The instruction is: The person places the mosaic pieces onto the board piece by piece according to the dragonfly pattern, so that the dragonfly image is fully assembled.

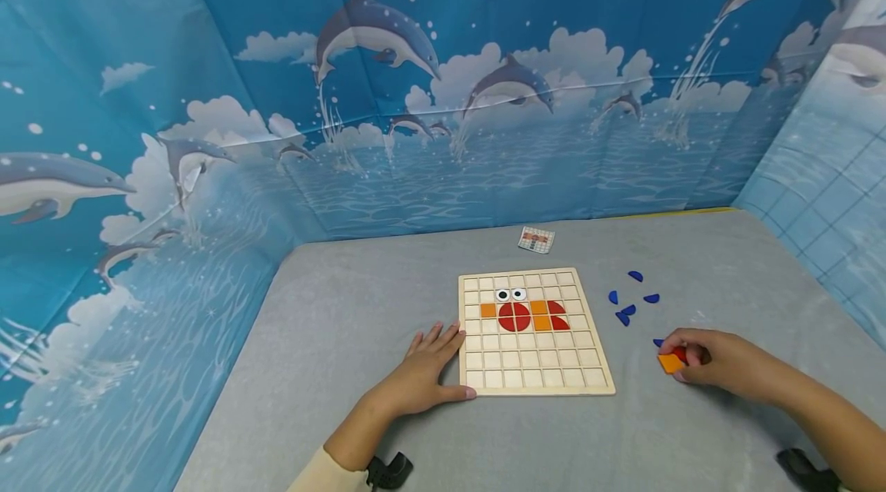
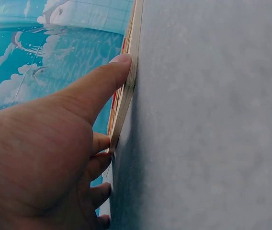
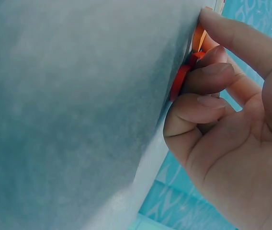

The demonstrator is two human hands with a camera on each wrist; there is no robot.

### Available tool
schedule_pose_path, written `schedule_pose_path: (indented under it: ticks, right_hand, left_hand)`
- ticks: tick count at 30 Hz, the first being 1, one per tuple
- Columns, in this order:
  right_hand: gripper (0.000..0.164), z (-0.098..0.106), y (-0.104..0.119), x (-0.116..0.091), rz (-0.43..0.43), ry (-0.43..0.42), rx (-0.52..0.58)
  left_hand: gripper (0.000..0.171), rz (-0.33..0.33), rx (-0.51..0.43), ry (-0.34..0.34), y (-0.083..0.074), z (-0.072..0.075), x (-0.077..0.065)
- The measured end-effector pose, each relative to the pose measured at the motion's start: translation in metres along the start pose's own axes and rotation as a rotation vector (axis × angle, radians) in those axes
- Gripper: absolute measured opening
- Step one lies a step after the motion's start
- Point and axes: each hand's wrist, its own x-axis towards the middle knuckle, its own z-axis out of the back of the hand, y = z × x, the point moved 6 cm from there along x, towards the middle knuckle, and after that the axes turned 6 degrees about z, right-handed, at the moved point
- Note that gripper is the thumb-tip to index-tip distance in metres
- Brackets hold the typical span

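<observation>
A wooden grid board [image 1: 491, 361] lies on the grey table, with white eye tiles [image 1: 511, 294], orange squares [image 1: 487, 310] and red rounded pieces [image 1: 514, 317] set in its cells. My left hand [image 1: 432, 373] rests against the board's left side, fingers extended along the edge and thumb at the near corner. In the left wrist view the thumb [image 2: 97, 88] lies against the board's edge [image 2: 126, 96]. To the right of the board, my right hand [image 1: 723, 365] pinches an orange tile [image 1: 669, 364] between thumb and forefinger. Red pieces [image 3: 179, 81] sit under its curled fingers, close to the tabletop.
Several blue half-round pieces [image 1: 651, 298] lie scattered right of the board, one [image 1: 657, 342] beside my right fingers. A small printed pattern card [image 1: 536, 239] lies behind the board. A dolphin-print curtain [image 1: 415, 169] hangs along the table's back and sides.
</observation>
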Motion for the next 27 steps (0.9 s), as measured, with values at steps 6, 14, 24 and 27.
schedule_pose_path:
  ticks: [6, 14, 24, 27]
  right_hand:
    - [0.031, -0.001, 0.000, 0.000, 0.012, -0.007, 0.000]
    - [0.029, -0.003, 0.007, 0.005, 0.008, -0.016, 0.005]
    - [0.028, -0.005, 0.033, 0.021, 0.048, -0.044, -0.003]
    - [0.026, -0.006, 0.044, 0.029, 0.069, -0.058, 0.001]
  left_hand:
    - [0.098, -0.002, 0.003, 0.001, 0.001, 0.000, 0.000]
    - [0.099, 0.002, 0.001, -0.002, 0.001, -0.001, 0.001]
    - [0.098, 0.000, 0.001, -0.005, 0.002, -0.001, 0.001]
    - [0.098, 0.002, -0.006, -0.003, 0.002, -0.001, 0.000]
